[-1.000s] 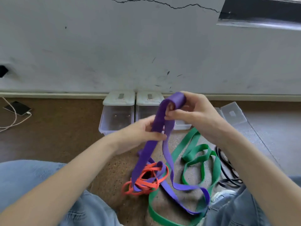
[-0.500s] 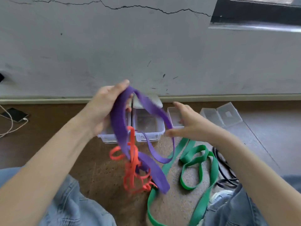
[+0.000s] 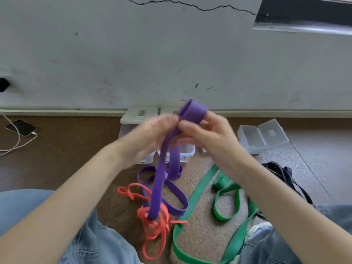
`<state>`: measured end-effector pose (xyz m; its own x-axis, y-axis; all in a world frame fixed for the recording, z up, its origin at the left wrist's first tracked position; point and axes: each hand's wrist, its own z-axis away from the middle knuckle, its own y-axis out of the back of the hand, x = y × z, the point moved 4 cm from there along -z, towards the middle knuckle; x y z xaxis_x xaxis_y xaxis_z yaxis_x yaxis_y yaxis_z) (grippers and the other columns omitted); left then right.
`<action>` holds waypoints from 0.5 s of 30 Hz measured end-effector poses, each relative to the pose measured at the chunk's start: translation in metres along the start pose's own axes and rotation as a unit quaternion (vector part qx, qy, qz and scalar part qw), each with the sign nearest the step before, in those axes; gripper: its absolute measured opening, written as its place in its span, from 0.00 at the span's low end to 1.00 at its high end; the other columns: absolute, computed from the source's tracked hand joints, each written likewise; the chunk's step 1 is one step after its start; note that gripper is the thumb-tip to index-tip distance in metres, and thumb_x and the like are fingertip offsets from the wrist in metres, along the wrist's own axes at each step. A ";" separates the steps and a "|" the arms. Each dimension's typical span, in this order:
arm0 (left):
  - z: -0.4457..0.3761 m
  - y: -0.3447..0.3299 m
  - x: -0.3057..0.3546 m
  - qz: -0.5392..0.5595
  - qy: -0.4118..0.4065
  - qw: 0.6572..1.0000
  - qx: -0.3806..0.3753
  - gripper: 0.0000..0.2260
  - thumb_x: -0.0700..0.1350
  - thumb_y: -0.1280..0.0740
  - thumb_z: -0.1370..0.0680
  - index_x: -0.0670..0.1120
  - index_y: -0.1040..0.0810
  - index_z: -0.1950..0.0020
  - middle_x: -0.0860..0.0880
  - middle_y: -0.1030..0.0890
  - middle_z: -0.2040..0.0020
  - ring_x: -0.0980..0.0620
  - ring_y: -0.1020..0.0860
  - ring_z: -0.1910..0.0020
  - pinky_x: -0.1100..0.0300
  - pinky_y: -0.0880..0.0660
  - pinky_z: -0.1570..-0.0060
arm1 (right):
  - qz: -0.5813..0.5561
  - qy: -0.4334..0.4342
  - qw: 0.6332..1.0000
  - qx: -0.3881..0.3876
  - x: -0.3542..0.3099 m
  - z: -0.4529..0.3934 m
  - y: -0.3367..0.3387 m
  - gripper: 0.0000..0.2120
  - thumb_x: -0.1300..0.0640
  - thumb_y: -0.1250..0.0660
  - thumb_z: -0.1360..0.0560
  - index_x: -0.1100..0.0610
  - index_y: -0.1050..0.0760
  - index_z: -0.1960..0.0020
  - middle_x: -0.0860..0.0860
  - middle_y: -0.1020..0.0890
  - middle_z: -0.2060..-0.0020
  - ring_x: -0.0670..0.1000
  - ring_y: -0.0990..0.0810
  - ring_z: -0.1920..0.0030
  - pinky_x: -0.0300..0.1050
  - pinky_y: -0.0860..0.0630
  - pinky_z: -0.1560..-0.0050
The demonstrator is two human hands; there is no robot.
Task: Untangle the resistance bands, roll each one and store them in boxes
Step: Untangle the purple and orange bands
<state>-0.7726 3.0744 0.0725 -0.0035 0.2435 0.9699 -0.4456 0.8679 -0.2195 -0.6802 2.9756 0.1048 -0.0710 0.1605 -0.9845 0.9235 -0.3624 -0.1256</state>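
Both hands meet above the boxes — the right hand pinches a small loop of the purple band, the blurred left hand grips it just below. The band's tail hangs into the orange band tangle on the floor.

Under my fingers the brown floor carries loops of purple band tangled with the orange band. Right of them sprawl the green band and black band. Beyond my fingertips sit clear boxes; far left, a phone.
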 end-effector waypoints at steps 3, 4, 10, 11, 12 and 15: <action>0.012 -0.007 -0.051 -0.091 0.145 0.977 -0.125 0.22 0.66 0.32 0.33 0.52 0.19 0.48 0.50 0.17 0.48 0.52 0.20 0.46 0.59 0.24 0.47 | -0.142 0.003 0.986 0.089 -0.018 -0.004 0.023 0.04 0.64 0.36 0.25 0.64 0.23 0.56 0.54 0.16 0.66 0.50 0.16 0.65 0.37 0.20 0.61; 0.019 -0.008 -0.062 -0.164 0.161 0.959 -0.165 0.19 0.64 0.31 0.32 0.54 0.19 0.49 0.52 0.16 0.49 0.54 0.20 0.46 0.62 0.25 0.49 | -0.162 0.005 0.980 0.116 -0.021 -0.004 0.032 0.05 0.64 0.36 0.25 0.64 0.23 0.56 0.55 0.16 0.66 0.50 0.16 0.64 0.37 0.20 0.60; 0.022 0.030 0.013 -0.108 -0.009 0.993 0.052 0.04 0.46 0.32 0.30 0.48 0.24 0.60 0.53 0.24 0.74 0.56 0.26 0.75 0.63 0.25 0.65 | 0.123 -0.185 0.970 0.099 0.000 0.002 0.059 0.12 0.56 0.35 0.23 0.66 0.23 0.54 0.60 0.16 0.61 0.52 0.17 0.68 0.40 0.20 0.68; 0.024 0.031 0.032 -0.042 -0.041 0.997 0.056 0.02 0.46 0.33 0.30 0.49 0.23 0.62 0.54 0.28 0.75 0.58 0.29 0.77 0.64 0.24 0.65 | 0.276 -0.233 0.931 0.049 0.009 0.006 0.060 0.12 0.55 0.35 0.23 0.65 0.23 0.53 0.59 0.16 0.60 0.53 0.18 0.68 0.42 0.19 0.67; 0.025 0.027 0.046 -0.006 -0.064 0.997 0.046 0.04 0.46 0.34 0.28 0.50 0.23 0.63 0.55 0.30 0.75 0.59 0.31 0.77 0.65 0.24 0.64 | 0.388 -0.248 0.888 -0.004 0.014 0.008 0.057 0.12 0.55 0.33 0.24 0.65 0.23 0.52 0.58 0.16 0.59 0.53 0.17 0.67 0.45 0.18 0.63; 0.025 -0.005 0.062 -0.002 -0.079 0.997 -0.006 0.04 0.45 0.36 0.27 0.45 0.27 0.60 0.55 0.28 0.74 0.58 0.31 0.76 0.65 0.24 0.62 | 0.361 -0.186 0.902 -0.148 0.015 0.009 0.027 0.18 0.55 0.28 0.29 0.56 0.26 0.41 0.49 0.20 0.46 0.50 0.17 0.58 0.47 0.18 0.57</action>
<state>-0.7930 3.0749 0.1362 -0.1430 0.1688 0.9752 -0.4345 0.8746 -0.2151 -0.6596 2.9597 0.0850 0.5189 -0.3584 -0.7761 0.8355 0.0206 0.5491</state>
